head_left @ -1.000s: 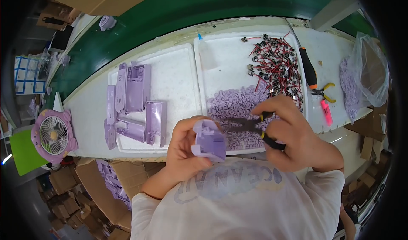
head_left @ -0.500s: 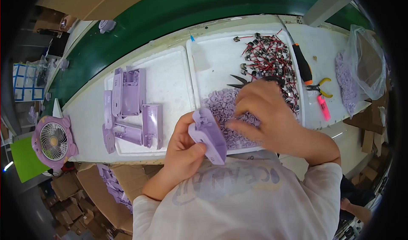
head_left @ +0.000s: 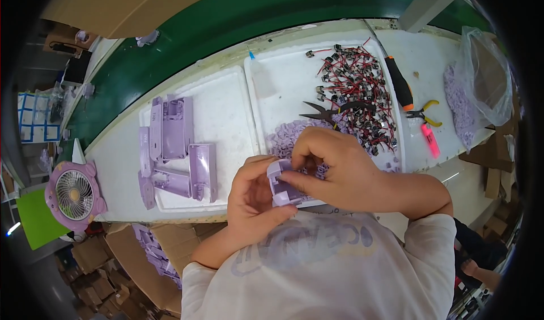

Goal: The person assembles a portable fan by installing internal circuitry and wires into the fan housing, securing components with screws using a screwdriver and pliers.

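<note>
Low over the front of the tray, my left hand is closed around a light purple plastic housing, its hollow side turned up. My right hand meets it from the right, thumb reaching into the hollow and fingers curled at the rim. Whatever those fingers pinch is hidden. Just beyond the hands lies a heap of small purple plastic parts, partly covered by my right hand. Black-handled pliers rest open between that heap and a pile of small components with red and black wires.
More purple housings lie on the left white foam tray. A dropper bottle stands out beyond the heap. To the right are a screwdriver, yellow-handled cutters, a pink marker and a plastic bag. A purple fan sits far left.
My right hand has come left and down from above the small parts onto the housing. My left hand has turned the housing so its hollow faces up.
</note>
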Available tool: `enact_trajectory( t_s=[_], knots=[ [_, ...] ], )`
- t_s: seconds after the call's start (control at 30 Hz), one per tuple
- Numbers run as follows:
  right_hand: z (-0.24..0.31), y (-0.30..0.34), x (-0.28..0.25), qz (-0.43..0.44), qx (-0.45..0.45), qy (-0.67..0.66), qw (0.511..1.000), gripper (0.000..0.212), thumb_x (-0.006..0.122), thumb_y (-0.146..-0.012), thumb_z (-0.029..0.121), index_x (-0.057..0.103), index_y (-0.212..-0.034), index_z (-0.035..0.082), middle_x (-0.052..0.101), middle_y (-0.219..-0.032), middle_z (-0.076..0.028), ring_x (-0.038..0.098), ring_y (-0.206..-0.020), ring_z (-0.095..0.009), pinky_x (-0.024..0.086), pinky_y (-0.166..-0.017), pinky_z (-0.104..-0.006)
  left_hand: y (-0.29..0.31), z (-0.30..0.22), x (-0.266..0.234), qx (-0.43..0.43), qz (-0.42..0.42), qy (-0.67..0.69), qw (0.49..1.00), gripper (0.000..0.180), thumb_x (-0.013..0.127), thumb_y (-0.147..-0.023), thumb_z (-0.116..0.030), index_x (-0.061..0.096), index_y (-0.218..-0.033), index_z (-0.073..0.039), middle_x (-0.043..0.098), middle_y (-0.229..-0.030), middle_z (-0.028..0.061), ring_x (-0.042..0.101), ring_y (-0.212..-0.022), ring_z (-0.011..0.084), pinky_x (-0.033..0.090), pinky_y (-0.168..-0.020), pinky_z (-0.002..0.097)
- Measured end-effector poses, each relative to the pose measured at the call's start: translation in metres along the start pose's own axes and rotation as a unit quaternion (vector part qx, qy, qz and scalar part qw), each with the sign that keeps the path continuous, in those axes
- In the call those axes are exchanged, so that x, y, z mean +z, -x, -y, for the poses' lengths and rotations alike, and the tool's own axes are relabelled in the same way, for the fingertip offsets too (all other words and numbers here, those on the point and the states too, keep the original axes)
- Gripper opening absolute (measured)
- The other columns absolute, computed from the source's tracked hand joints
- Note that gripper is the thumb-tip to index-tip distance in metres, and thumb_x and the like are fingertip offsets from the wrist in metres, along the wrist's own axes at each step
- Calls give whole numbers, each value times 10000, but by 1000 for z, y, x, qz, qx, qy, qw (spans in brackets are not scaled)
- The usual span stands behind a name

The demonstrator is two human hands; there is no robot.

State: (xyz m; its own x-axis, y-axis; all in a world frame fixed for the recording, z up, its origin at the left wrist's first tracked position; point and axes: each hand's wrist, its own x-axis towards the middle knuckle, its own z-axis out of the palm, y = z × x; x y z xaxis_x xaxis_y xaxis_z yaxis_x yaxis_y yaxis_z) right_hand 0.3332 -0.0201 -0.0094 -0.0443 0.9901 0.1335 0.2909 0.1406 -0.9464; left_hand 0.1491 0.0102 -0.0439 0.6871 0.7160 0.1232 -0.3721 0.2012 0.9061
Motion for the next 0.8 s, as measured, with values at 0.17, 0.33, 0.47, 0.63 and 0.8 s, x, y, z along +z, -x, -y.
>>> enact_trajectory(
  t_s=[0.17, 0.33, 0.47, 0.63, 0.8],
  knots=[
    [-3, 0, 3, -59, -48, 22, 997, 185, 684, -706, -3, 553, -834, 18, 543, -734, -67, 551, -587, -143, 451, -517, -252, -4, 1, -1, 46, 7, -91, 995, 648, 685, -677, 86, 396, -1242, -47, 391, -1187, 110, 444, -1112, 219, 391, -927, 346],
    [1, 4, 0, -46, -33, -52, 997, 174, 659, -720, -15, 560, -860, 15, 531, -738, -58, 543, -605, -121, 445, -515, -239, -5, 2, 0, 21, 24, -36, 999, 655, 701, -672, 71, 397, -1240, -42, 378, -1188, 112, 444, -1105, 221, 414, -907, 346],
    [1, 3, -2, -26, -24, -52, 998, 167, 652, -726, -15, 558, -862, 12, 528, -740, -50, 535, -603, -111, 442, -517, -237, -3, 2, 3, 3, 11, -14, 1000, 642, 700, -685, 56, 392, -1240, -35, 369, -1191, 111, 440, -1110, 221, 425, -902, 339],
    [-7, 3, 0, -16, 13, -68, 997, 146, 657, -745, 16, 551, -846, 17, 531, -743, -58, 538, -611, -121, 440, -512, -254, -3, 4, 7, -5, -12, 0, 1000, 630, 681, -706, 56, 379, -1251, -40, 423, -1168, 110, 475, -1084, 213, 434, -894, 345],
    [-10, -1, -25, -46, 5, 84, 995, 120, 660, -747, 49, 555, -793, 16, 528, -749, -82, 555, -662, -195, 444, -556, -293, -1, -6, 2, -100, -74, 76, 989, 604, 675, -739, -7, 372, -1260, -41, 511, -1149, 134, 519, -1060, 219, 439, -890, 364]
  ],
)
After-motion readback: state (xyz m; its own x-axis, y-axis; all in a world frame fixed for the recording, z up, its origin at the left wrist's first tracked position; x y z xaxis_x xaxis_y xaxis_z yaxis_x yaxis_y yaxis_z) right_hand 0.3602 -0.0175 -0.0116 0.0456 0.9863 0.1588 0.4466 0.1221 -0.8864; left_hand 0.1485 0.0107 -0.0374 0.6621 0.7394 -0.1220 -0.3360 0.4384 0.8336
